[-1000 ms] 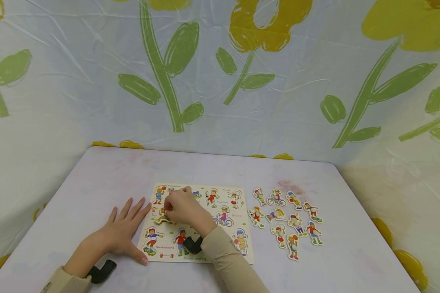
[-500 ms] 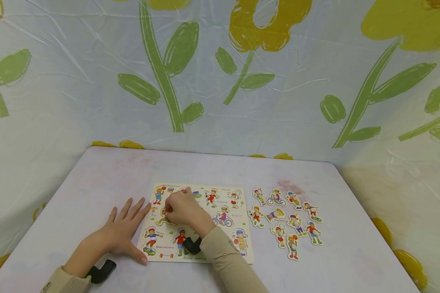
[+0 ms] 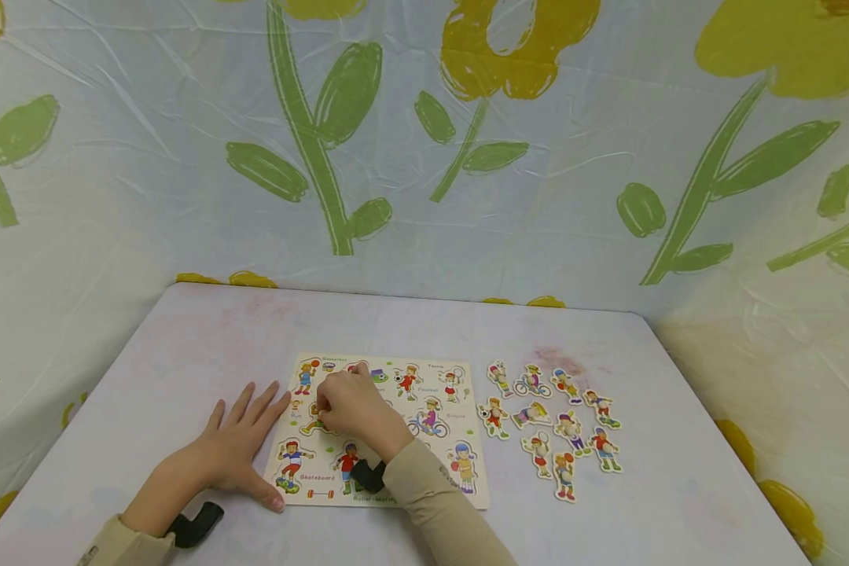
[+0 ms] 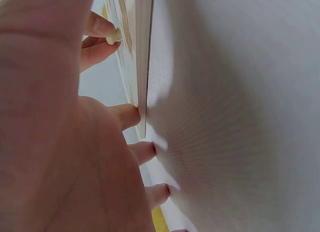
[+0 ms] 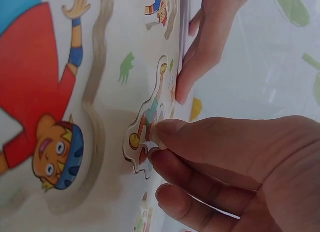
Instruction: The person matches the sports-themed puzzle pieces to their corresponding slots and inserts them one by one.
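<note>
A wooden peg puzzle board [image 3: 327, 457] with printed sports figures lies on the table. Over its left side, my right hand [image 3: 357, 407] pinches the small knob of a running-figure puzzle piece [image 5: 151, 114] between thumb and fingertips. In the right wrist view that piece sits in its matching outline on the board. The pale knob [image 4: 113, 38] shows between the fingertips in the left wrist view. My left hand [image 3: 232, 450] rests spread and flat at the board's left edge, its thumb by the lower left corner and one finger touching the board's side.
To the right of the board several loose puzzle pieces [image 3: 568, 432] with knobs lie on the white-covered table [image 3: 679, 472]. A flower-patterned cloth [image 3: 538, 236] hangs behind and at both sides. A black strap piece [image 3: 198, 525] is at the left wrist.
The running-figure piece was slightly raised over its outline a second ago and lies flatter in it now. My right hand shifted only a little; the left stayed in place.
</note>
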The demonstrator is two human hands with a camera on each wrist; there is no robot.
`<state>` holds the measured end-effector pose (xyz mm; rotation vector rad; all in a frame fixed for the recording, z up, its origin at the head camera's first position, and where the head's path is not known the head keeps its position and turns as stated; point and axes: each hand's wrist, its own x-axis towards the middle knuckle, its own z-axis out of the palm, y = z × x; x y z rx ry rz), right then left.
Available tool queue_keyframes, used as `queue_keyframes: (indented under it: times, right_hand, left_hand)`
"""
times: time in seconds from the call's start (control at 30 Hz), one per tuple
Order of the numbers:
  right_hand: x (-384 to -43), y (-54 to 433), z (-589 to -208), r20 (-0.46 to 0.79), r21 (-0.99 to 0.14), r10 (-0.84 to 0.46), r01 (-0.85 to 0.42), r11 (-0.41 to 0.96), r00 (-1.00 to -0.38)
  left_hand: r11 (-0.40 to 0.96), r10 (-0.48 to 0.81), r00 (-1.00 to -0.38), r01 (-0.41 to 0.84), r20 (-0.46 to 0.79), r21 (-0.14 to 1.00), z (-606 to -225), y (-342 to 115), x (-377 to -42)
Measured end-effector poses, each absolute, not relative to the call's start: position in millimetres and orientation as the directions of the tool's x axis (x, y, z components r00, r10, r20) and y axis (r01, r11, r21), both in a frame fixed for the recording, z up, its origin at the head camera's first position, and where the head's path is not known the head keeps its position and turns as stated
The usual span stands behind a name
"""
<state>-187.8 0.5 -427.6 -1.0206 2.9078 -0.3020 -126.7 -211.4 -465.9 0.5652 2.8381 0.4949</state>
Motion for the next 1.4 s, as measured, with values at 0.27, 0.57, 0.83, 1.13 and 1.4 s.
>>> queue_keyframes:
  times: [0.27, 0.57, 0.83, 1.13, 1.4]
  right_hand:
    - [-187, 8, -417, 0.033, -0.231, -0.629, -0.618, 0.752, -0.777]
    - [-184, 20, -393, 0.088, -0.243, -0.629, -0.629, 0.739, -0.773]
    - [-176, 36, -378, 0.096, -0.206, -0.638, -0.642, 0.738, -0.764]
    - [-165, 70, -369, 0.152, -0.253, -0.611, -0.628, 0.736, -0.777]
    - [-163, 107, -368, 0.183, -0.312, -0.568, -0.595, 0.74, -0.802]
  left_hand:
    - [0.869, 0.398, -0.911, 0.339, -0.102, 0.36, -477, -214, -128]
    - [0.873, 0.405, -0.903, 0.335, -0.143, 0.355, -464, -209, -126]
    - [0.862, 0.412, -0.901, 0.339, -0.133, 0.376, -462, -210, -126]
    - [0.878, 0.39, -0.915, 0.334, -0.108, 0.344, -479, -214, -131]
    - [0.869, 0.397, -0.908, 0.324, -0.136, 0.374, -469, -211, -127]
